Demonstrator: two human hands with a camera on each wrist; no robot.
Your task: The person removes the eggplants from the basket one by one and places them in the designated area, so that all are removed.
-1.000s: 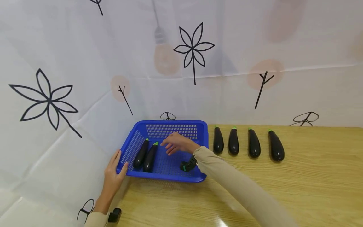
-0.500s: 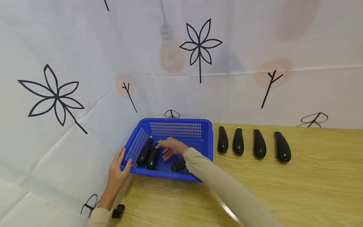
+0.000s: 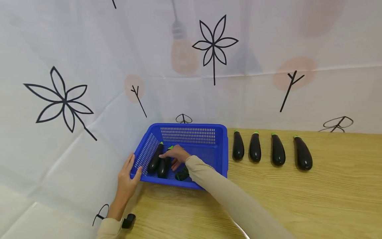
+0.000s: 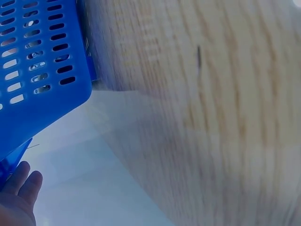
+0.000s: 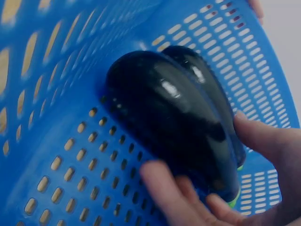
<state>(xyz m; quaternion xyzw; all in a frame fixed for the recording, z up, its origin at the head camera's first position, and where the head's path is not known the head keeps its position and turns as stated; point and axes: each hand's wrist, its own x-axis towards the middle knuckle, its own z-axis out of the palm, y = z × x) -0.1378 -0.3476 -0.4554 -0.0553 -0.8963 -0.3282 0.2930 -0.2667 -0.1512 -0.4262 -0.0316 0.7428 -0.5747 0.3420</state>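
In the head view a blue plastic basket (image 3: 221, 146) holds two dark eggplants side by side. My left hand (image 3: 126, 181) holds its front left corner, thumb at the front wall and fingers along the left side. Inside, my right hand (image 3: 177, 154) reaches down over the right-hand eggplant (image 3: 162, 167), while the other eggplant (image 3: 155, 161) lies against the left wall. From the right wrist, the thumb and fingers straddle the nearer eggplant (image 5: 164, 113), gripping it near its green stem end. The left wrist view shows left fingertips (image 4: 29, 188) beside the basket.
Several more eggplants (image 3: 278, 151) stand in a row on the wooden table (image 3: 337, 186), right of the basket. A white patterned cloth (image 3: 253, 99) hangs behind and along the left. A black wrist device (image 3: 129, 221) is by the left sleeve.
My right hand has moved left and down inside the basket, from beside the eggplants onto the right-hand one. The left hand stays at the corner. The head view has shifted slightly.
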